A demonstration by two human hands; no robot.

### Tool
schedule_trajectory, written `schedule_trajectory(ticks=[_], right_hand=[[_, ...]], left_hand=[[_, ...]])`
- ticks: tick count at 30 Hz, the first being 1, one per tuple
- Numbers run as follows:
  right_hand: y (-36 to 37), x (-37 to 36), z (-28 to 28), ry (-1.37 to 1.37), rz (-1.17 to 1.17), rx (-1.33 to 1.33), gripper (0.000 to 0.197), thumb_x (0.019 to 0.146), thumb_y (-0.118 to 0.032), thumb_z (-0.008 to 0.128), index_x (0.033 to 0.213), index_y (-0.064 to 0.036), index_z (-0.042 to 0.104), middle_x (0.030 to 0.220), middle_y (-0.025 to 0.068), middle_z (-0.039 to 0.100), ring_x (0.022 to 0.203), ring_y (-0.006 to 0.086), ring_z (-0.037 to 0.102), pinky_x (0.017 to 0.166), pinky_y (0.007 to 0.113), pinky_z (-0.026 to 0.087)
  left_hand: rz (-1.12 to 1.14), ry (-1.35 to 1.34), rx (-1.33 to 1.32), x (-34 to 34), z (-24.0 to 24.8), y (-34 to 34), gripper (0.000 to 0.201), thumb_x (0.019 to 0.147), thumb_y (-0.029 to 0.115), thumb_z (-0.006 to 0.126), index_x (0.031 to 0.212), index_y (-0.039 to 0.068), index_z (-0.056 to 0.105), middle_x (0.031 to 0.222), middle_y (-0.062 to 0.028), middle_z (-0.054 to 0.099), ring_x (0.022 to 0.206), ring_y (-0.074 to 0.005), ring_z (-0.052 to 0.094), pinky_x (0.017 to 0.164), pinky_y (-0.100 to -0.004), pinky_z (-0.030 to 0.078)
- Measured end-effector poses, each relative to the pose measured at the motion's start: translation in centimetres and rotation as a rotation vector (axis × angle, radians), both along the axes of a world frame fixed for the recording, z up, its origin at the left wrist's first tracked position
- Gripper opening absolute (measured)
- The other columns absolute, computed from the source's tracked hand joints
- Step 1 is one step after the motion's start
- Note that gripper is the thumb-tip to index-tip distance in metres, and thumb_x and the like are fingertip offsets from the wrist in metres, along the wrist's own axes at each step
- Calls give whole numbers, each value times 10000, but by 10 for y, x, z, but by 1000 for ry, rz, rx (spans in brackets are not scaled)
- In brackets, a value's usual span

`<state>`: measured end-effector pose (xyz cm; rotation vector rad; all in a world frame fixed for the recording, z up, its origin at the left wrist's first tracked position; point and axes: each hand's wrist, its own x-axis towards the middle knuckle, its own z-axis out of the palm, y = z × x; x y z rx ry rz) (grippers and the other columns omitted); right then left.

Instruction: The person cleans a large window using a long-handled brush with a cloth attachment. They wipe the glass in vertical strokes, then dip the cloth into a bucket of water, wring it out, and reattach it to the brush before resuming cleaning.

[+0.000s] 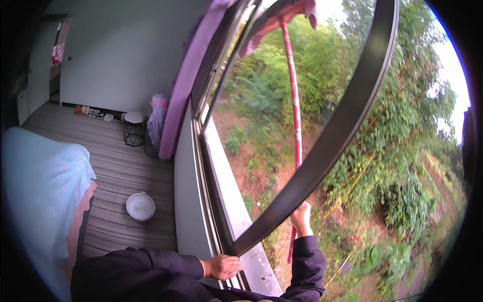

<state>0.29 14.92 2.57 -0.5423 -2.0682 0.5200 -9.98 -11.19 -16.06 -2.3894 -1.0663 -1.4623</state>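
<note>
My right hand (302,219) is outside the window, wrapped round a red mop pole (294,95). The pole rises nearly upright behind the glass, and a pinkish-red cloth mop head (276,24) spreads at its top near the pane. Part of the pole is hidden by the dark frame of the open window sash (322,166), which swings outward. My left hand (224,267) is closed with curled fingers on the window frame at the sash's lower corner, just above the sill.
A white sill ledge (261,267) runs outside, with trees and a slope beyond. Indoors, a white basin (141,206) stands on the striped floor. A bed with a light blue cover (45,186) is at the left. A purple curtain (188,75) hangs beside the window, near a small stool (134,118).
</note>
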Motion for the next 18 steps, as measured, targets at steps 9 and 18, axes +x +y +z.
schedule_trajectory(ticks=[9, 18], right_hand=[[-71, 78, -19, -137, -140, -138, 222, 839, -204, 659, 798, -6, 566, 574, 141, 495, 502, 238, 497, 527, 354, 430], [-84, 126, -36, -199, -85, -210, 186, 811, -170, 653, 784, -8, 565, 607, 211, 529, 585, 397, 563, 546, 429, 442]], left_hand=[[74, -56, -175, -2, 39, -21, 245, 731, -7, 607, 968, 43, 640, 821, -89, 633, 730, -268, 623, 609, -370, 520], [-70, -457, -488, 61, 117, 7, 778, 845, -7, 576, 1469, -44, 112, 1414, -260, 387, 1266, -331, 469, 1024, -395, 398]])
